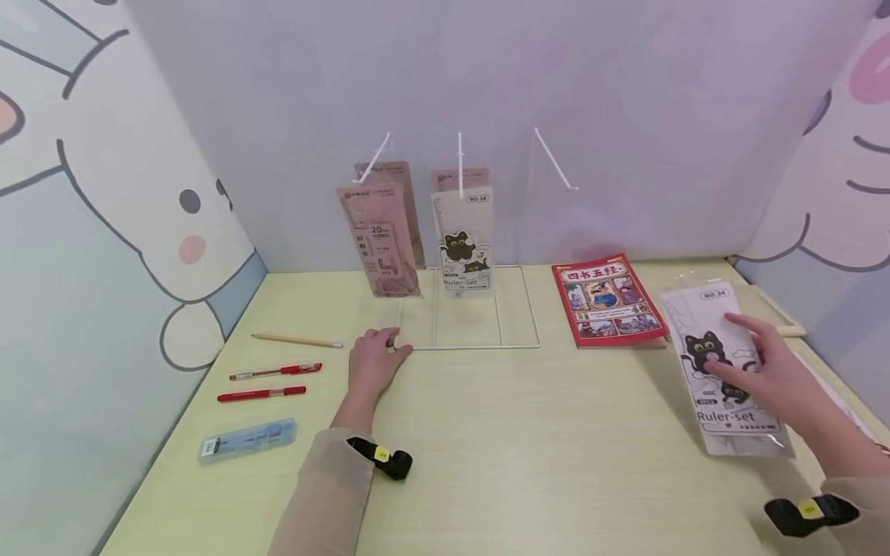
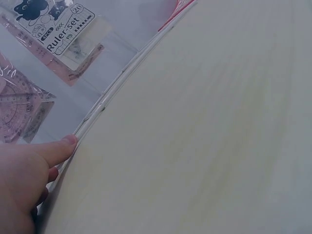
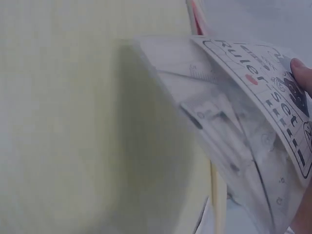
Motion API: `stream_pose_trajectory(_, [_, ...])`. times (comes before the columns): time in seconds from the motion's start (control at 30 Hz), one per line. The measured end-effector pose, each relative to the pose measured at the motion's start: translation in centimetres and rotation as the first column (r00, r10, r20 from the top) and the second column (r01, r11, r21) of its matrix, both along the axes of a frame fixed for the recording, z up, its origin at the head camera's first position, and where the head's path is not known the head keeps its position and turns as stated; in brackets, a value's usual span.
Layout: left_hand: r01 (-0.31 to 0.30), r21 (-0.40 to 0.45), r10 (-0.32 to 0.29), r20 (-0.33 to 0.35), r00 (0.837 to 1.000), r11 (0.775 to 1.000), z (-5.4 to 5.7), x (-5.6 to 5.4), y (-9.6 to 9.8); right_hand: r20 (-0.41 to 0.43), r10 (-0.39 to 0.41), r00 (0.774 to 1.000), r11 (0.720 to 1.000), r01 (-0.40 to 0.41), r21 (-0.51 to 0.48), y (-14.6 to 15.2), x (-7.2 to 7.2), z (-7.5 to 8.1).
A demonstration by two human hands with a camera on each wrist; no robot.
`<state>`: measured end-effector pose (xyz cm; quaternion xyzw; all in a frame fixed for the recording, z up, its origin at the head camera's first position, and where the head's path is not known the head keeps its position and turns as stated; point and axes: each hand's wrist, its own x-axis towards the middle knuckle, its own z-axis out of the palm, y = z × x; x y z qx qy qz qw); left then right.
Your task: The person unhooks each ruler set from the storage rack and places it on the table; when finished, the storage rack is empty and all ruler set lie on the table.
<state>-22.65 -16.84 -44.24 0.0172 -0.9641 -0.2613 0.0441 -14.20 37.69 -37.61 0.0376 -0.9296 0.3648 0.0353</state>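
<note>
My right hand [image 1: 772, 374] grips a clear ruler set packet [image 1: 712, 405] with a black cat card, thumb across its front, raised over the table's right side. In the right wrist view, clear rulers show behind the card. My left hand [image 1: 371, 363] holds the front left corner of a white wire display rack [image 1: 480, 347], its thumb along the base wire; the other fingers are partly hidden. Pink ruler packets [image 1: 378, 239] hang on the rack's left hook. On the middle hook, a cat ruler set packet [image 1: 462, 243] hangs before a pink one. The right hook [image 1: 556, 161] is bare.
Left of my left hand lie a pencil [image 1: 297, 340], two red pens [image 1: 261, 394] and a blue pencil-case-like box [image 1: 246, 441]. A red comic-style book [image 1: 612, 301] lies right of the rack. Behind stands a pale wall [image 1: 626, 116].
</note>
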Motion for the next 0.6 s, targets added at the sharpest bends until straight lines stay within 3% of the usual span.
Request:
stream_pose_trajectory(0.27, [-0.006, 0.001, 0.006, -0.002, 1.0, 1.0, 0.2, 0.1, 0.0, 0.102, -0.097, 0.99, 0.992, 0.088, 0.094, 3.5, 2.4, -2.9])
stream_pose_trajectory(0.6, [-0.001, 0.009, 0.0, 0.009, 1.0, 1.0, 0.3, 0.3, 0.0, 0.063, -0.014, 0.998, 0.981, 0.001, 0.196, 5.9, 3.6, -4.5])
